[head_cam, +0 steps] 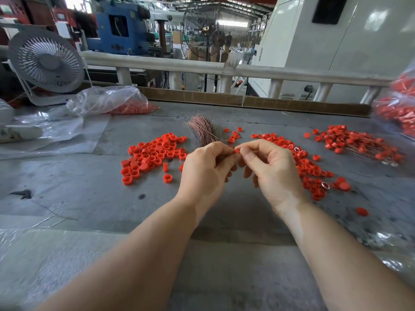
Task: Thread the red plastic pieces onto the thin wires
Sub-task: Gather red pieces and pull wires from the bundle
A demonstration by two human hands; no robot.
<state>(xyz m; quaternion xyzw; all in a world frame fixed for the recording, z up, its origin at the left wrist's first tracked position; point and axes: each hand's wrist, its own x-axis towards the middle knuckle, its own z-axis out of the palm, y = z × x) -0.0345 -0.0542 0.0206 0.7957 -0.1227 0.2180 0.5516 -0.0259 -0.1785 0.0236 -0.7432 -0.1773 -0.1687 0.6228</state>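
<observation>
Both hands meet above the middle of the grey table (89, 198). My right hand (271, 169) pinches a small red plastic piece (237, 151) between thumb and forefinger. My left hand (206, 169) has its fingers curled and pinches what looks like a thin wire right at that piece; the wire itself is barely visible. A bundle of thin copper-coloured wires (202, 130) lies just behind my hands. Loose red pieces lie in a pile on the left (152, 153) and another on the right (312, 167). Farther right lies a heap of pieces threaded on wires (359, 142).
A white desk fan (46, 61) stands at the back left. Clear plastic bags of red pieces lie at the back left (107, 102) and at the right edge (397, 108). A cardboard strip (247, 99) and a white rail (179, 66) bound the table's far side.
</observation>
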